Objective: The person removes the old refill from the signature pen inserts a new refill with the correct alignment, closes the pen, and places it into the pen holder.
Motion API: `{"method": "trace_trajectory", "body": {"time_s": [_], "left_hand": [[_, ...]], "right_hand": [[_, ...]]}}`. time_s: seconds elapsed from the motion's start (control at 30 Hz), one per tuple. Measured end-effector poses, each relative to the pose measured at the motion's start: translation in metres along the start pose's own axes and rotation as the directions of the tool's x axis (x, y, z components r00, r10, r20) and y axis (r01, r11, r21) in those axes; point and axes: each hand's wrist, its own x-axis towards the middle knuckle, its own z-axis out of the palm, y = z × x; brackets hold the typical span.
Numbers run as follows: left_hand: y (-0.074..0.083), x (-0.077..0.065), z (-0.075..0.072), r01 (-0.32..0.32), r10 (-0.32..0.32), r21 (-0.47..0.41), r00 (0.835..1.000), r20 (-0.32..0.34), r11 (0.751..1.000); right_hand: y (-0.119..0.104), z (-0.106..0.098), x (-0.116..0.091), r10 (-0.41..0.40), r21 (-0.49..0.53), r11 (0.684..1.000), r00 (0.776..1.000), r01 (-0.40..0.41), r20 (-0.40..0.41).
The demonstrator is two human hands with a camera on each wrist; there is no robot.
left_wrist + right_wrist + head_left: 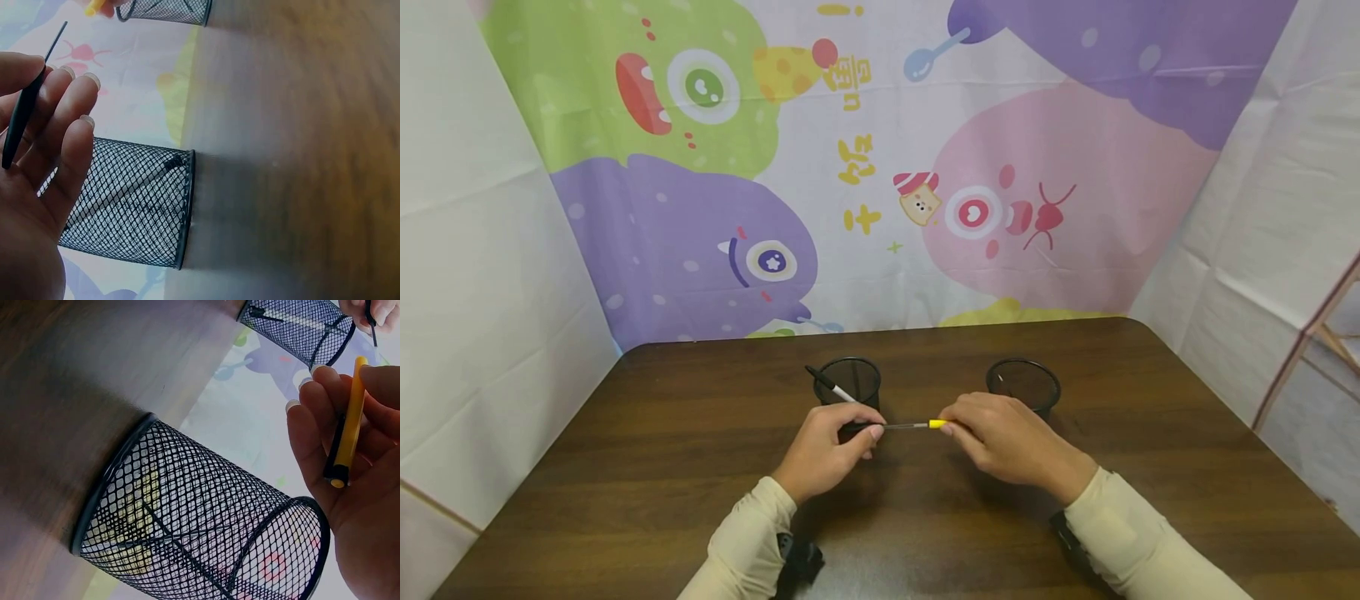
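My left hand point(831, 446) pinches a slim black-handled piece point(24, 115) with a thin metal rod at its end, the rod pointing right. My right hand point(1011, 437) grips a yellow tube point(352, 419) with a black clip, like a pen cap. In the head view the rod reaches level across to the yellow tube's end; in both wrist views a gap shows between them. Behind the left hand stands a black mesh pen holder point(867, 385), with a white and black marker point(838, 389) leaning in it. Another mesh pen holder point(194, 506), holding thin dark sticks, stands just behind the right hand.
Both holders stand on a dark wooden table point(647, 450). A cartoon-printed cloth point(880, 275) hangs behind its far edge, with white cloth panels point(490, 200) at the sides. Black straps or devices point(801, 562) sit at the wrists under pale sleeves.
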Motion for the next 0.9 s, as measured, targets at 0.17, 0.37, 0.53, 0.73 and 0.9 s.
{"method": "trace_trajectory", "body": {"time_s": [0.17, 0.37, 0.53, 0.73, 0.9], "left_hand": [[-0.014, 0.000, 0.002, -0.002, 0.002, -0.011, 1.000, -0.005, 1.000], [-0.017, -0.001, 0.003, -0.029, 0.029, -0.022, 1.000, -0.010, 0.999], [-0.016, -0.001, 0.004, -0.032, 0.031, -0.010, 0.999, -0.019, 0.999], [-0.010, 0.000, 0.006, -0.025, 0.026, 0.020, 0.999, -0.030, 0.999], [0.009, -0.001, 0.003, -0.048, 0.049, 0.024, 0.998, -0.033, 0.999]], "right_hand": [[-0.001, 0.000, 0.000, 0.009, 0.015, 1.000, 1.000, -0.009, 0.019], [-0.003, 0.000, 0.000, 0.022, 0.019, 1.000, 0.999, -0.023, 0.037], [-0.003, 0.002, -0.001, 0.025, 0.010, 1.000, 0.997, -0.026, 0.070], [-0.002, 0.003, -0.003, 0.034, 0.035, 0.999, 0.984, -0.040, 0.173], [-0.003, 0.003, -0.003, 0.047, 0.046, 0.997, 0.970, -0.059, 0.238]]}}
